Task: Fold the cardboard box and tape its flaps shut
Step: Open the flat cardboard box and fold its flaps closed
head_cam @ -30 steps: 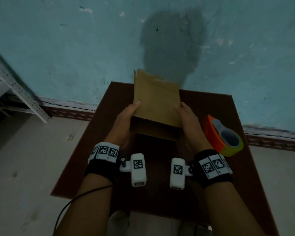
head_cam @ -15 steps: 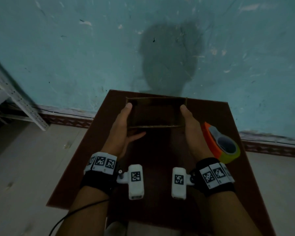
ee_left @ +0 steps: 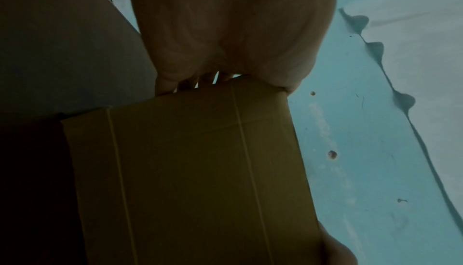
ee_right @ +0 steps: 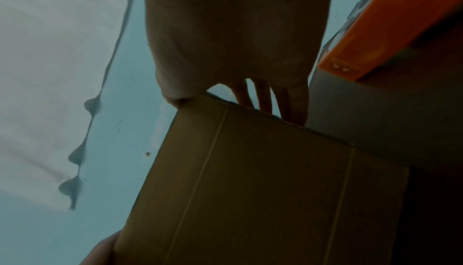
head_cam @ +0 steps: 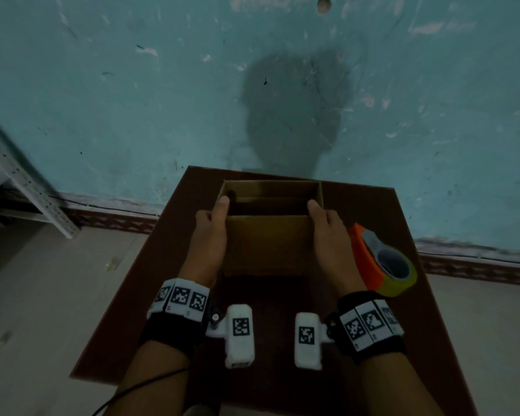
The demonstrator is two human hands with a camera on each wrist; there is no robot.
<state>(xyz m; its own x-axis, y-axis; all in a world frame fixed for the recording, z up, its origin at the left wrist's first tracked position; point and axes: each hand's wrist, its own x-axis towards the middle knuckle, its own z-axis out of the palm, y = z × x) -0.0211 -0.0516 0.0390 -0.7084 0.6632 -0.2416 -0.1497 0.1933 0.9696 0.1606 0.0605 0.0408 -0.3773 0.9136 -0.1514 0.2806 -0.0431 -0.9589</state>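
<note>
Your left hand (head_cam: 209,235) and right hand (head_cam: 327,235) grip the opened box (head_cam: 267,241) by its sides, thumbs hooked over the rim, above the table (head_cam: 373,205). Squeeze unevenly and it may skew or collapse flat, or bump the tape (head_cam: 385,262) just beside it.

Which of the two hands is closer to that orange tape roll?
The right hand. It holds the cardboard box on the side where the tape roll lies just beside it; the left hand holds the opposite side.
</note>
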